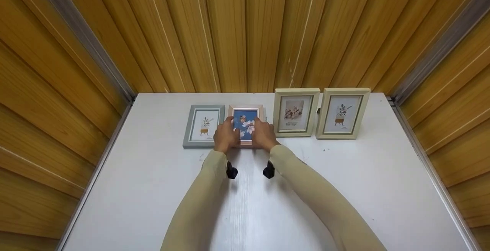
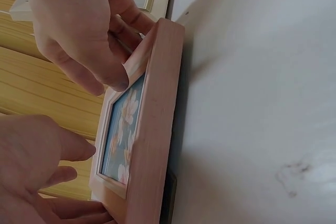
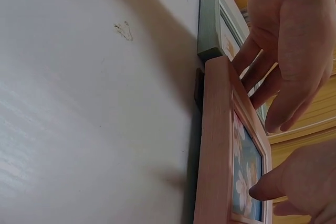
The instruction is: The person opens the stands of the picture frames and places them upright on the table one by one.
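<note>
A pink picture frame (image 1: 245,107) with a flower picture on blue is between my hands, face up, near the back of the white table. My left hand (image 1: 226,135) holds its left side, fingers along the outer edge. From the right, my right hand (image 1: 264,133) grips the opposite side, its thumb over the picture in the right wrist view. A dark piece (image 3: 198,88) shows under the pink frame's near edge. Close by on the left is a grey-blue picture frame (image 1: 187,128), partly covered by my left hand.
Two cream picture frames stand to the right, one with a flower photo (image 1: 294,113), the other with a potted-plant print (image 1: 340,117). Wood-patterned walls (image 1: 245,33) enclose the white table (image 1: 126,189) at the back and sides. Black wrist cameras (image 1: 231,171) sit under both sleeves.
</note>
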`<state>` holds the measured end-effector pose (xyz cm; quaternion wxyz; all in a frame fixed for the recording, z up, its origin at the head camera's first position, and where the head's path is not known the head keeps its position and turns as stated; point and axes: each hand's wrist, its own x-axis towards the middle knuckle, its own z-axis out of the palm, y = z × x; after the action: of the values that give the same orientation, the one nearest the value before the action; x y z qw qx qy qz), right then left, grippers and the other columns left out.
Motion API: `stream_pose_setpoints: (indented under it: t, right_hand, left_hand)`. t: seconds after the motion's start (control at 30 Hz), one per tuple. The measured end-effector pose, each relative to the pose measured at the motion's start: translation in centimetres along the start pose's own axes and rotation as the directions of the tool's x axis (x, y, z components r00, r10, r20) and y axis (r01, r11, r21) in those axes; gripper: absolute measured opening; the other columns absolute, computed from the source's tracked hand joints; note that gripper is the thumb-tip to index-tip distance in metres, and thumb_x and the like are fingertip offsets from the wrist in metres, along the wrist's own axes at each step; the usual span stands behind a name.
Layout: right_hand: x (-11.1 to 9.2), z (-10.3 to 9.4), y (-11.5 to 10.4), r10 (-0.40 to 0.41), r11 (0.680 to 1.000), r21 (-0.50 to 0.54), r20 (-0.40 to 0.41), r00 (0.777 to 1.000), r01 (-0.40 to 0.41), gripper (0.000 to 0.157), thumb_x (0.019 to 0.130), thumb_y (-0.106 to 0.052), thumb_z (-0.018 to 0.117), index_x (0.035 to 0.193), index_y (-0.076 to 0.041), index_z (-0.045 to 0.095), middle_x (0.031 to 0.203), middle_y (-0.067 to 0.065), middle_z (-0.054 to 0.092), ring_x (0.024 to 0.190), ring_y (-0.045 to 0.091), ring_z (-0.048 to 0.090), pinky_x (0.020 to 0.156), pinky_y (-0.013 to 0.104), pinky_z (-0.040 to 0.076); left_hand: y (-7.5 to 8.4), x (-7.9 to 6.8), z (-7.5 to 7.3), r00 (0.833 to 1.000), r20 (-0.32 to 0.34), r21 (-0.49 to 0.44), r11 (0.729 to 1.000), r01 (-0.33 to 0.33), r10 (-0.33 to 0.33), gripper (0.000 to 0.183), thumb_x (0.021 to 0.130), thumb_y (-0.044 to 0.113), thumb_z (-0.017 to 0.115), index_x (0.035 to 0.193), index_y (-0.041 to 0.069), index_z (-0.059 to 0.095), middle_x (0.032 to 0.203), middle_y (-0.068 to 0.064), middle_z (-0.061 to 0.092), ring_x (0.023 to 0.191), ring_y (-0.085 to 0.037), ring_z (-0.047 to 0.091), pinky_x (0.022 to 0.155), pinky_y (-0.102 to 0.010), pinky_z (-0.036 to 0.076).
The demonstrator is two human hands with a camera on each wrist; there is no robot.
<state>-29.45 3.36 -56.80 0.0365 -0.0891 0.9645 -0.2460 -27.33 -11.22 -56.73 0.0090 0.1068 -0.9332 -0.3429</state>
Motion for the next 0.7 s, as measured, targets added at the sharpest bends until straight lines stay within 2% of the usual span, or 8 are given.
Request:
stream_pose_setpoints:
  t: [0.3, 0.57, 0.7]
  right_hand:
    - [-0.5, -0.1, 0.0, 0.011, 1.000, 0.029, 0.004, 1.000, -0.011, 0.048, 0.089, 0.003, 0.065, 0.136, 0.000, 0.059, 0.111, 0.028, 0.069, 0.106, 0.047, 0.064, 0.092, 0.055, 0.053]
    - [-0.9, -0.4, -0.1, -0.014, 1.000, 0.007, -0.028, 0.999, 0.014, 0.060, 0.084, 0.007, 0.068, 0.142, -0.001, 0.055, 0.113, 0.029, 0.067, 0.107, 0.046, 0.063, 0.092, 0.054, 0.053]
    - [-1.2, -0.5, 0.1, -0.054, 0.998, 0.007, -0.057, 0.997, 0.055, 0.061, 0.084, 0.009, 0.066, 0.143, 0.000, 0.055, 0.112, 0.029, 0.067, 0.105, 0.046, 0.063, 0.092, 0.054, 0.052]
  left_hand:
    - [-0.7, -0.3, 0.0, 1.000, -0.025, -0.030, 0.999, 0.011, -0.012, 0.056, 0.091, -0.001, 0.068, 0.143, 0.014, 0.059, 0.132, -0.016, 0.067, 0.106, -0.033, 0.068, 0.092, -0.050, 0.054]
    - [-1.1, -0.5, -0.3, 0.998, -0.058, -0.066, 0.998, 0.003, -0.006, 0.054, 0.087, -0.006, 0.069, 0.137, 0.012, 0.064, 0.135, -0.013, 0.067, 0.115, -0.033, 0.067, 0.097, -0.048, 0.053]
    - [-1.3, -0.8, -0.3, 0.996, -0.087, -0.111, 0.994, -0.013, 0.004, 0.051, 0.087, -0.006, 0.068, 0.135, 0.010, 0.066, 0.132, -0.013, 0.069, 0.111, -0.031, 0.068, 0.096, -0.048, 0.054]
